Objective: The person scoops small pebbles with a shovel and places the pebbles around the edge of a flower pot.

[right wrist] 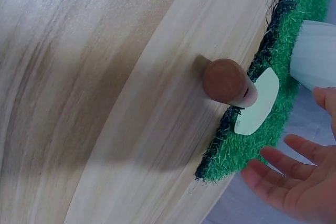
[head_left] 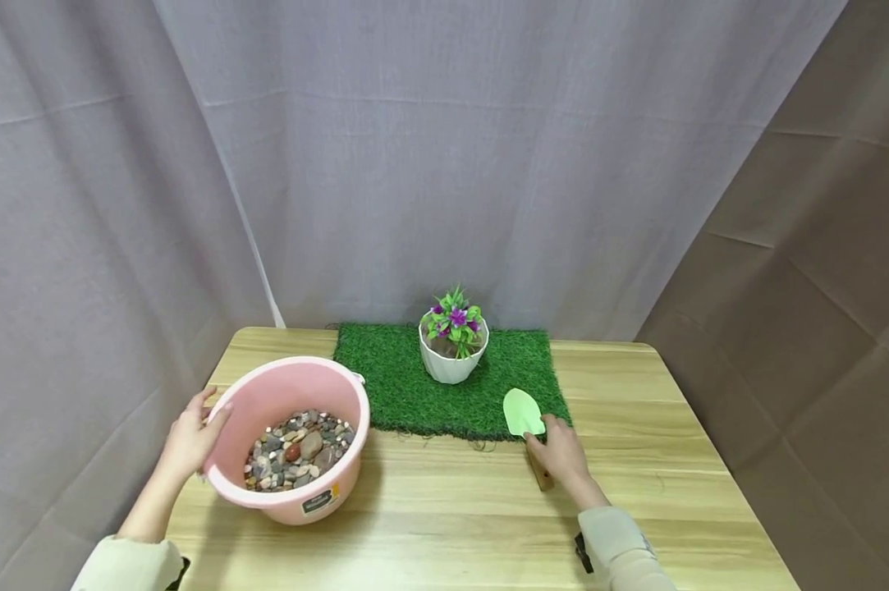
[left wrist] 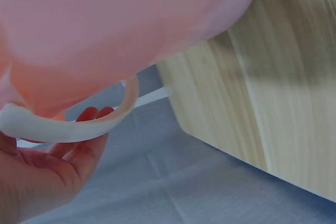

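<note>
A pink plastic bucket (head_left: 318,509) with a layer of mixed pebbles (head_left: 296,451) inside is at the left of the table. My left hand (head_left: 193,435) grips its left rim, thumb over the edge and fingers outside. In the left wrist view, those fingers (left wrist: 86,153) are behind the bucket's pale handle (left wrist: 63,130). At the right, a small trowel (head_left: 522,413) has its light green blade on the green turf mat and its brown handle over the wood. My right hand (head_left: 562,451) hovers beside it; the right wrist view shows its fingers spread and holding nothing.
A white pot (head_left: 451,369) with purple flowers (head_left: 457,318) stands on the artificial turf mat (head_left: 392,394) at the back. The wooden table (head_left: 444,509) has grey curtains (head_left: 429,180) behind and at both sides.
</note>
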`<state>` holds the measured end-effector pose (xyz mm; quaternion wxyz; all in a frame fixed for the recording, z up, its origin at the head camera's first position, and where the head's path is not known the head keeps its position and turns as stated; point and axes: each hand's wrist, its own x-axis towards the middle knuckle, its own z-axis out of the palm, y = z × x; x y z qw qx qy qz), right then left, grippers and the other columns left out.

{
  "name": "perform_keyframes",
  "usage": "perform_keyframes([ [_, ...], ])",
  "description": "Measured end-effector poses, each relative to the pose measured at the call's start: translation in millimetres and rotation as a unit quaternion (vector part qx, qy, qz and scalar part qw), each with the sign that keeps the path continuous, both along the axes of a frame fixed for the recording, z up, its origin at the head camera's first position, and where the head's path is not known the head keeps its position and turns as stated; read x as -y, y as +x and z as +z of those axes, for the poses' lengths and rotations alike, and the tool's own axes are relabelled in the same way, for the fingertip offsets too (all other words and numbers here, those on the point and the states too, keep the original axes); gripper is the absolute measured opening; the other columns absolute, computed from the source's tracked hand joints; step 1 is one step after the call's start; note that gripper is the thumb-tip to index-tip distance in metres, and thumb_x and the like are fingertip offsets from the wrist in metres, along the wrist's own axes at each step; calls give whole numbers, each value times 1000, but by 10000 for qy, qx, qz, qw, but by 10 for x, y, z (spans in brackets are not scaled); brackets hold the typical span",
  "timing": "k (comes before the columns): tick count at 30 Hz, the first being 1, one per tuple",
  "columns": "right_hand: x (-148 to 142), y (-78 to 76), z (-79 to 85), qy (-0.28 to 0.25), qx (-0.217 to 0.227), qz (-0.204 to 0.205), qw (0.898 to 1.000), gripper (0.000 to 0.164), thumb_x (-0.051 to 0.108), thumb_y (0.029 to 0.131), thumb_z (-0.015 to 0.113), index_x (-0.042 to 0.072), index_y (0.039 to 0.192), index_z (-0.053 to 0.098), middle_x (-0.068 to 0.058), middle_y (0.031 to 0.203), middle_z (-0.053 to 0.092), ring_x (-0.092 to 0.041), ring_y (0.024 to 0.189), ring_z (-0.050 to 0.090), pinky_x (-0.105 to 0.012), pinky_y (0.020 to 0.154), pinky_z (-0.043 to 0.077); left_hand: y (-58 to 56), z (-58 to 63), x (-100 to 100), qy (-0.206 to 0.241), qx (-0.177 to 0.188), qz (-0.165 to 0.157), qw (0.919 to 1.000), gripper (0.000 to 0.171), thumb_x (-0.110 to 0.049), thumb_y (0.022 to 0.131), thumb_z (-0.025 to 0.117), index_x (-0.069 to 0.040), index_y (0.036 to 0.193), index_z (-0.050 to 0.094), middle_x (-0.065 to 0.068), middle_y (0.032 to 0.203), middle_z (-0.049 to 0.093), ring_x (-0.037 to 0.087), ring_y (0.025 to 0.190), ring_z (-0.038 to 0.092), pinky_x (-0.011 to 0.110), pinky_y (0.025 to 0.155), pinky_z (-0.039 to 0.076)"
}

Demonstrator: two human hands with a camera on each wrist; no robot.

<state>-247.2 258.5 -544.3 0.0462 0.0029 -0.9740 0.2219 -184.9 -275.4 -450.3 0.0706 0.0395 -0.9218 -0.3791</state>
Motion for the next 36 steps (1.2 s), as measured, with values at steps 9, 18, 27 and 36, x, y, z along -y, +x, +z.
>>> perform_keyframes([
  [9, -37, 45, 44, -16, 80, -11, 10000, 54, 28, 89, 63, -11, 124, 49, -34, 117, 55, -49, 103, 56, -58, 87, 54, -38, -52, -25, -89, 69, -156, 9998, 42, -11, 100, 36, 14, 133, 36, 41, 127, 43, 56, 112, 48, 65, 95, 45],
  [18, 14, -5, 61, -32, 134, 41, 9999, 55, 28, 89, 63, -10, 125, 48, -32, 115, 56, -47, 100, 58, -57, 86, 55, -26, -2, 33, -317, 253, -76, 9991, 43, -13, 101, 32, 12, 136, 33, 40, 130, 40, 59, 114, 44, 68, 95, 43],
  [27, -18, 23, 55, 34, 123, 21, 9999, 52, 24, 88, 65, -12, 122, 50, -34, 113, 56, -48, 96, 58, -56, 79, 57, -35, -14, -82, -224, 128, -201, 9995, 42, -9, 100, 33, 14, 134, 34, 42, 128, 42, 57, 115, 45, 67, 99, 41],
  [36, -9, -11, 21, 84, 235, 17, 9997, 54, 26, 88, 64, -12, 123, 49, -34, 115, 55, -47, 98, 59, -55, 81, 57, -10, -14, -252, -156, 281, -183, 9993, 43, -9, 100, 32, 15, 136, 31, 41, 132, 38, 57, 120, 40, 67, 106, 35],
])
